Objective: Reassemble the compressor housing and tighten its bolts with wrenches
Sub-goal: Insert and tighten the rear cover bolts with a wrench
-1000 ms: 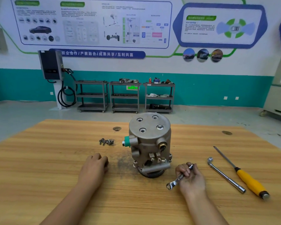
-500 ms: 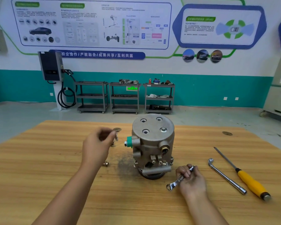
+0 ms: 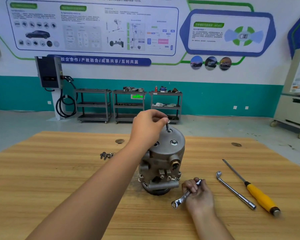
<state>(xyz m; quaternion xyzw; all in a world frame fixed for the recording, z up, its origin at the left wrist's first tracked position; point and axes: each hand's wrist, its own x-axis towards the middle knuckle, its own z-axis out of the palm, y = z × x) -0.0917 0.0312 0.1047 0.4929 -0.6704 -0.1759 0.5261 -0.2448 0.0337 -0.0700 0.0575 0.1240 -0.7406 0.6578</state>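
Note:
The grey metal compressor stands upright in the middle of the wooden table. My left hand is over its round top cover and pinches a bolt whose tip sits in a hole at the cover's far edge. One bolt is seated in the cover on the right, and another hole stands bare near my wrist. My right hand rests on the table to the compressor's right front and grips a small combination wrench.
Several loose bolts lie on the table left of the compressor. An L-shaped socket wrench and a yellow-handled screwdriver lie to the right. Shelf carts and a charging unit stand by the far wall.
My left hand picked a bolt from the pile on the left, lifted it and carried it right over the cover, setting its tip into a hole. My right hand stayed put with the wrench.

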